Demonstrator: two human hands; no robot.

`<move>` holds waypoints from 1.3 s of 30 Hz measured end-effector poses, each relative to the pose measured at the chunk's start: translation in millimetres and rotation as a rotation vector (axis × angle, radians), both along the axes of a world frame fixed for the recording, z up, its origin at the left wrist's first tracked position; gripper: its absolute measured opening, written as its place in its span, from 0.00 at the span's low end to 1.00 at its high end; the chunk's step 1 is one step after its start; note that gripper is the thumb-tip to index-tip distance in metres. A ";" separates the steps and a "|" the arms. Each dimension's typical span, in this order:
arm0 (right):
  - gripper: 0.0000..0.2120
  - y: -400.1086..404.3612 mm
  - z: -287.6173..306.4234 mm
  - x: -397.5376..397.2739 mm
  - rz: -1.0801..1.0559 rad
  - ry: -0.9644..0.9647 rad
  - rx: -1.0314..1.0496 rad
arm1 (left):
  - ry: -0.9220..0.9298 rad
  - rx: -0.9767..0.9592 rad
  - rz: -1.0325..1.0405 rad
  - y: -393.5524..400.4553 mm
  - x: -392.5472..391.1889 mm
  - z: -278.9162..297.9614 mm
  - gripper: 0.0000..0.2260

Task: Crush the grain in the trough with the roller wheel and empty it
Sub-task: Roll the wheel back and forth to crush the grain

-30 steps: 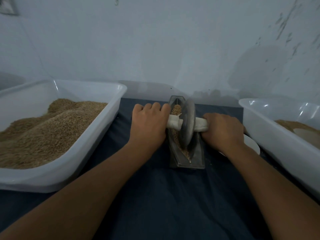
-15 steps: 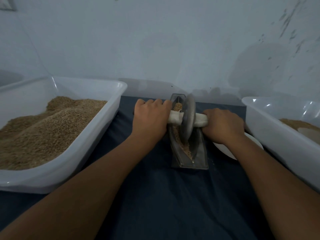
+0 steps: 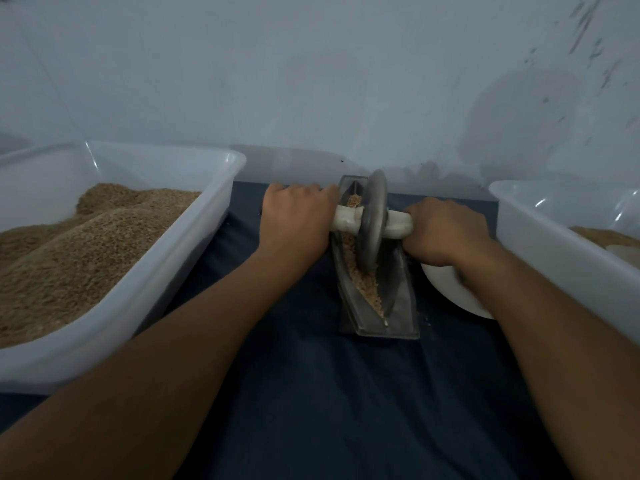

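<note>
Left hand (image 3: pixel 296 220) and right hand (image 3: pixel 445 230) each clench handle end – roller wheel (image 3: pixel 375 220) upright in trough (image 3: pixel 377 292), probably nearer far end; trough long axis runs toward person.

The tabletop (image 3: pixel 311 410) is covered in plain dark navy cloth, and the wall (image 3: pixel 311 81) behind is pale grey-blue with dark scuffs at the right. The two tubs (image 3: pixel 194 244) (image 3: pixel 554 258) are translucent white with tan-brown grain (image 3: pixel 86 244); the trough (image 3: pixel 401 306) and wheel (image 3: pixel 375 216) are dull grey metal, the wheel's handle (image 3: pixel 346 216) off-white, the plate (image 3: pixel 446 285) white.
</note>
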State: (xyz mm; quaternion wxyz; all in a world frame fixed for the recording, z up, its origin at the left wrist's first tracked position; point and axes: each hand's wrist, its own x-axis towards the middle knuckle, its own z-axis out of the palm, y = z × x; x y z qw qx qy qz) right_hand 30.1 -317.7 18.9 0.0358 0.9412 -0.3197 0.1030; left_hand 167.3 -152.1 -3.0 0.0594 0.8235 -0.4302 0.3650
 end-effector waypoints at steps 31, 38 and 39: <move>0.08 -9.6 17.4 11.6 0.046 0.170 0.140 | 0.001 0.075 -0.023 -7.7 16.2 7.3 0.12; 0.09 -9.3 20.4 11.7 0.066 0.191 0.156 | -0.007 0.063 -0.019 -6.5 14.0 6.0 0.11; 0.09 -9.4 20.3 11.5 0.065 0.186 0.153 | -0.010 0.060 -0.017 -5.9 13.4 5.9 0.11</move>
